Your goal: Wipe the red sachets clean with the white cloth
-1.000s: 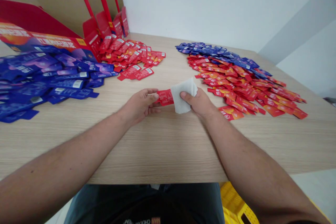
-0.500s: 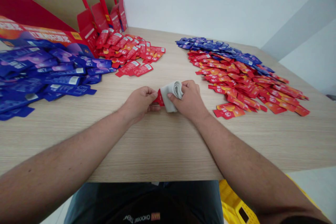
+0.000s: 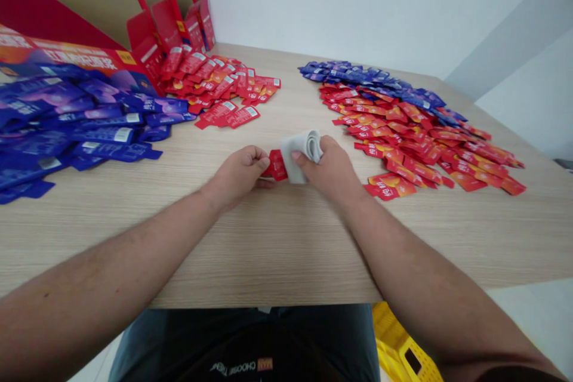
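Observation:
My left hand [image 3: 237, 174] pinches the left end of a red sachet [image 3: 277, 165] just above the wooden table [image 3: 277, 245]. My right hand [image 3: 329, 168] is closed round a folded white cloth [image 3: 301, 150] that is wrapped over the sachet's right part, hiding most of it. Both hands meet at the middle of the table, near its front half.
Blue sachets [image 3: 76, 125] are heaped at the left and red ones [image 3: 219, 86] behind them beside open cardboard boxes [image 3: 89, 18]. A mixed red pile with blue at the back [image 3: 412, 125] spreads on the right. A yellow crate [image 3: 403, 352] sits below the table edge.
My right hand slid the cloth leftward along the sachet, covering most of it, then eased back slightly. The cloth went from flat to bunched. The view tilted down a little.

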Motion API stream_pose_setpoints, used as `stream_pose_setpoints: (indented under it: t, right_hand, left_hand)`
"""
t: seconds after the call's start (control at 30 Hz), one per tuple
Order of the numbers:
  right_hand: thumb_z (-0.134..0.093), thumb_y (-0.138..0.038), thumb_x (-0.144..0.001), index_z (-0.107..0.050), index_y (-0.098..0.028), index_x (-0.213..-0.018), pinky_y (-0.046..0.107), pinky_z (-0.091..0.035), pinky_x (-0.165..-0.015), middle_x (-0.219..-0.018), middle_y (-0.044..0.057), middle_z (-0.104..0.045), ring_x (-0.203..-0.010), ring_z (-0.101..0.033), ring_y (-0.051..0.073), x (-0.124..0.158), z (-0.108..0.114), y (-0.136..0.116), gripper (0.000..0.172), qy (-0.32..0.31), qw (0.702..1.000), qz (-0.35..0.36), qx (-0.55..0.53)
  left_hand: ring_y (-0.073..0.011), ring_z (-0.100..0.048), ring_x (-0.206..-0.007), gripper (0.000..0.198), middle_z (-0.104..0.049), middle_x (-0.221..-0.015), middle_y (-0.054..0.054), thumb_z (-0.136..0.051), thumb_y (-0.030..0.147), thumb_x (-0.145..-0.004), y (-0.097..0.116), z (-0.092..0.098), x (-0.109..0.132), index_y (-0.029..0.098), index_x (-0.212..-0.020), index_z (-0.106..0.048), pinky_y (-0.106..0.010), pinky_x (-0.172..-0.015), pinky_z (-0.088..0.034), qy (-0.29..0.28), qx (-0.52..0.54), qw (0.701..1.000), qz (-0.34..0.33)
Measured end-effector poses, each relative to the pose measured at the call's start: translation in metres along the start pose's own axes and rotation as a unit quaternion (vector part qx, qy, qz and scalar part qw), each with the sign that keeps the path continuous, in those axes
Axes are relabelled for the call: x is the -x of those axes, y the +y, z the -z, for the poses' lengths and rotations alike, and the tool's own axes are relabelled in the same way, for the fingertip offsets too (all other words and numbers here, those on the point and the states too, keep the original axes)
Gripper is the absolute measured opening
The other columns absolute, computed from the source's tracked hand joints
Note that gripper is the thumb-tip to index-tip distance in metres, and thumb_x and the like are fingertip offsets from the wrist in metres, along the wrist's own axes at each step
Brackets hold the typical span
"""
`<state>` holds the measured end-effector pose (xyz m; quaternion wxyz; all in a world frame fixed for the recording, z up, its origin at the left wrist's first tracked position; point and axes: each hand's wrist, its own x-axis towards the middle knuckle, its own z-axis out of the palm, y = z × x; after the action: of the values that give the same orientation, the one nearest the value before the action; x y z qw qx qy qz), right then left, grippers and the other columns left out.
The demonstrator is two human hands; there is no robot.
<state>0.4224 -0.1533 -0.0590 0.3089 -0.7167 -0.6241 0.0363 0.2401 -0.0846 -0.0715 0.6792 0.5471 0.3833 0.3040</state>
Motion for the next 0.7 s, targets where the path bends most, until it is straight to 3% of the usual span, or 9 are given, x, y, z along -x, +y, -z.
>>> stream_pose_setpoints:
  t: [0.1, 0.27, 0.43, 0.6, 0.7]
  right_hand:
    - [-0.058, -0.051, -0.088, -0.066, -0.020, -0.091, 0.035, -0.047, -0.080, -0.090, 0.008, -0.068, -0.087, -0.063, 0.024, 0.002, -0.001, -0.003, 0.032, -0.050, 0.997, 0.044, -0.025]
    - [-0.056, -0.049, -0.088, -0.068, -0.018, -0.103, 0.037, -0.048, -0.082, -0.100, 0.012, -0.071, -0.093, -0.065, 0.028, -0.002, 0.000, 0.003, 0.036, -0.018, 0.999, -0.044, -0.019]
    - [-0.059, -0.050, -0.086, -0.069, -0.020, -0.098, 0.037, -0.049, -0.084, -0.099, 0.010, -0.073, -0.094, -0.066, 0.027, -0.001, 0.000, 0.003, 0.034, -0.072, 0.996, 0.020, -0.052]
    - [-0.060, -0.045, -0.087, -0.070, -0.018, -0.106, 0.040, -0.049, -0.087, -0.105, 0.013, -0.073, -0.099, -0.067, 0.030, -0.011, 0.012, 0.021, 0.035, -0.001, 0.995, -0.088, -0.037]
    - [-0.060, -0.050, -0.086, -0.069, -0.018, -0.105, 0.039, -0.050, -0.085, -0.103, 0.010, -0.073, -0.097, -0.067, 0.029, -0.013, 0.016, 0.025, 0.038, 0.003, 0.994, -0.069, -0.086]
  left_hand:
    - [-0.0129, -0.066, -0.068, 0.010, -0.063, -0.074, 0.001, -0.059, 0.014, -0.089, 0.000, 0.001, 0.001, 0.018, -0.083, -0.052, -0.029, -0.064, -0.061, -0.035, 0.004, 0.999, -0.009]
    - [-0.0122, -0.064, -0.067, 0.012, -0.063, -0.077, 0.000, -0.057, 0.013, -0.089, 0.002, 0.003, 0.002, 0.018, -0.083, -0.049, -0.030, -0.062, -0.061, -0.026, 0.000, 1.000, -0.007]
    - [-0.0142, -0.066, -0.069, 0.012, -0.062, -0.075, 0.000, -0.059, 0.015, -0.089, 0.000, 0.003, 0.001, 0.020, -0.084, -0.049, -0.032, -0.061, -0.062, -0.038, -0.016, 0.999, -0.003]
    - [-0.0129, -0.063, -0.068, 0.012, -0.061, -0.077, 0.000, -0.059, 0.015, -0.087, -0.001, 0.004, 0.000, 0.020, -0.082, -0.049, -0.031, -0.059, -0.062, -0.020, -0.017, 1.000, -0.017]
    - [-0.0140, -0.064, -0.070, 0.013, -0.061, -0.077, 0.000, -0.059, 0.016, -0.087, 0.000, 0.004, 0.001, 0.020, -0.083, -0.048, -0.032, -0.060, -0.062, -0.033, -0.019, 0.999, -0.021]
